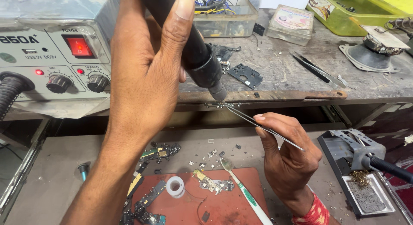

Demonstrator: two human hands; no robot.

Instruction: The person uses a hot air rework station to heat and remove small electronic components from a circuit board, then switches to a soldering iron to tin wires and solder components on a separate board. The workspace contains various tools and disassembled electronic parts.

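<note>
Black plastic and bare steel are meeting at the front lip of the wooden shelf [275, 95], the landmark for this entry. The left hand [144, 74] is wrapping closed around the black hot-air wand [193, 44], thumb lying along its barrel, and is tilting the metal nozzle down onto the shelf lip. The right hand [289, 154], below and in front of the shelf, is pinching the steel tweezers [264, 128] between thumb and forefinger, the remaining fingers curled; the tweezer tips are reaching up to a tiny part [219, 105] lying on the lip just under the nozzle. Whether the tips are closing on that part is too small to tell. Judged from its look, the part is very light, stiff and fragile, likely hot, and best taken by its edges with the tweezer tips only. Left of the shelf lip the grey hot-air station [51, 57] is standing with its red switch lit. On the shelf top a dark flat plate [245, 75], a second pair of tweezers [318, 70] and clear plastic boxes [221, 14] are lying. Below the shelf a red mat [241, 208] is carrying a white toothbrush [245, 192], a solder spool [175, 186] and board scraps; to the right a soldering-iron stand [357, 152] is sitting.
</note>
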